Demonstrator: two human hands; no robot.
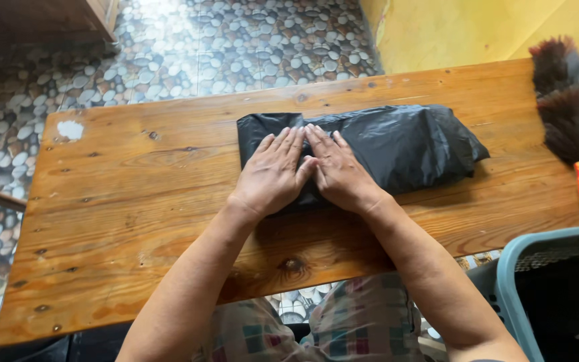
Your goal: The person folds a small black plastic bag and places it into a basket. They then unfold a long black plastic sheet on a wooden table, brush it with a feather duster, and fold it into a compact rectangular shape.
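Left hand: the left hand (pixel 273 175) is laid flat on the black plastic bag (pixel 397 144), fingers spread wide and straight, nothing gripped.
Right hand: the right hand (pixel 338 171) is pressed flat too, palm down, just beside the left one, thumbs touching. Nothing is held in it.
Bag: the black plastic bag is folded into a long, puffy bundle. It is found under both hands and sticks out well past the right hand. It lies on the wooden table (pixel 135 221).
What could go wrong: air may be trapped in the puffy part past the right hand, so the fold could pop back open if the hands are lifted. The shiny plastic could also slide on the smooth wood if it is pushed too hard to one side.
Feather duster: a dark feather duster (pixel 567 107) with an orange and yellow handle is seen well apart from the right hand, at the table's far end.
Basket: a light blue plastic basket (pixel 514 268) is seen below the table, near the right arm.
Labels and signs: none can be made out on the bag. Only a white patch (pixel 70 129) is seen on the wood, far out past the left hand.
Floor: a pebble-pattern floor (pixel 169 53) is seen beyond the fingers.
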